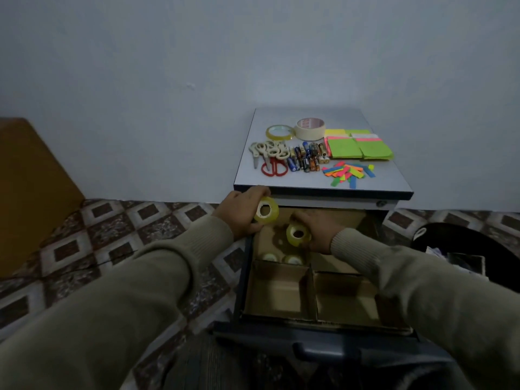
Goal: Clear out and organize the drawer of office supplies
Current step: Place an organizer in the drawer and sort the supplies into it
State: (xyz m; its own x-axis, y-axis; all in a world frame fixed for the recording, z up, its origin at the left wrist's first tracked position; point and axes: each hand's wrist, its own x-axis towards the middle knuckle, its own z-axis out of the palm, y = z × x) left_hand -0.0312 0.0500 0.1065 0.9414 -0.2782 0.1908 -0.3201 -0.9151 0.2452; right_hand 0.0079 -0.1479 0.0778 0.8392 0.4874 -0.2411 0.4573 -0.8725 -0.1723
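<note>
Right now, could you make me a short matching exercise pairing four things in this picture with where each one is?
Things:
1. masking tape
2. red scissors
3. left hand
4. colour strips

Places:
A. holds a clear tape roll at the drawer's back left edge
B. front right of the cabinet top
C. back of the top, left of the sticky notes
D. front left of the top, beside the batteries

Pairs: 1-C, 2-D, 3-A, 4-B
</note>
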